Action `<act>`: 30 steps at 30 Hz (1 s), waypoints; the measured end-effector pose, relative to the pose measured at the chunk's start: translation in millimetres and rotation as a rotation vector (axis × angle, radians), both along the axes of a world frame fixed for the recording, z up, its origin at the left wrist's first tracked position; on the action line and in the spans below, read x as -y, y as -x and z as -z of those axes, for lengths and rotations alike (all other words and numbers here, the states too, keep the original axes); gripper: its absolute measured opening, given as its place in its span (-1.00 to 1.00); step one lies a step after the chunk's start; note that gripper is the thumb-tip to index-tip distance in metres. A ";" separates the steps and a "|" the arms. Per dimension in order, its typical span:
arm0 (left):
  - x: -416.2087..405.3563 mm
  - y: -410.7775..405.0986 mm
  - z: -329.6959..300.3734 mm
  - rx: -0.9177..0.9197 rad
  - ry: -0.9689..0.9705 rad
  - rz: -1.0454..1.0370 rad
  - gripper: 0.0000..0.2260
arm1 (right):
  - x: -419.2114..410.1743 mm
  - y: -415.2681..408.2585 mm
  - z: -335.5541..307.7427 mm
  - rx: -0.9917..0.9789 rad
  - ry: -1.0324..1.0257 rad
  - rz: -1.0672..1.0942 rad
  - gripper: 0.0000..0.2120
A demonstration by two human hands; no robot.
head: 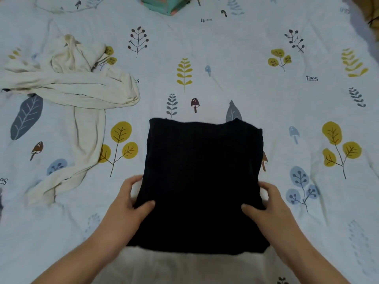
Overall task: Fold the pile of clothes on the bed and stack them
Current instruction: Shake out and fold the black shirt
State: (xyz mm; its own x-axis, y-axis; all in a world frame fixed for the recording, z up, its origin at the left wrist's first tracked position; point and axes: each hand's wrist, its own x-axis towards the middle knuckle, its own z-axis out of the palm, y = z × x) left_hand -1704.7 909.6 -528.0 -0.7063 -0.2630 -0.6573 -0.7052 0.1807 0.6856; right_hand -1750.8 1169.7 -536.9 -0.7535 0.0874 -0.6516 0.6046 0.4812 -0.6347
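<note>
Closest to whoever is folding, a black garment (202,181) lies flat on the bed sheet (246,58), already folded into a thick near-square; I'll take it as the landmark. The sheet, white with printed leaves and mushrooms, runs out from under it on every side. Up and to the left of the black garment, well apart from it, a cream garment (71,89) sprawls unfolded, one long part trailing down towards the near edge. Straight beyond the black garment, at the far edge of view, sits part of a teal stack of folded cloth (162,5).

That black piece looks soft and limp, several layers deep, light enough to lift but likely to slump or come undone if taken by one corner. I'd say the side edges, low down, are the place to grip it, with fingers under and thumbs over so the layers stay together.

That is just how the hands sit. On the black garment's left edge the left hand (131,199) grasps the cloth, fingers curled round the edge and thumb (146,204) pressed on top. On its right edge the right hand (266,203) mirrors it, thumb on top, fingers wrapped at the side. Neither hand is spread wide.
</note>
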 end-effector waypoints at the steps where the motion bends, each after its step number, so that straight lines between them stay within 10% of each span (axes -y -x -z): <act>1: 0.7 -14.6 -1.7 0.030 -0.049 0.008 -0.59 | -4.3 -11.4 -1.1 0.038 0.000 -0.004 -0.47; 12: 14.9 -38.3 -5.5 0.060 -0.293 0.071 -0.62 | -14.5 -49.6 -2.1 0.018 0.134 -0.056 -0.51; 17: 31.0 -59.9 14.3 -0.162 0.302 0.655 -0.28 | -30.9 -72.7 7.2 -0.462 -0.560 -0.764 -0.04; 23: 34.9 -77.1 34.7 -0.471 0.736 1.113 -0.40 | -48.1 -82.2 28.9 -0.932 -0.660 -1.132 -0.54; 27: 33.1 -70.2 34.5 -0.637 0.855 1.209 -0.57 | -40.6 -72.2 22.7 -0.900 -0.497 -1.063 -0.64; 30: 27.2 -58.3 18.2 -0.565 0.598 0.874 -0.74 | -32.4 -65.0 9.1 -0.667 -0.173 -0.687 -0.69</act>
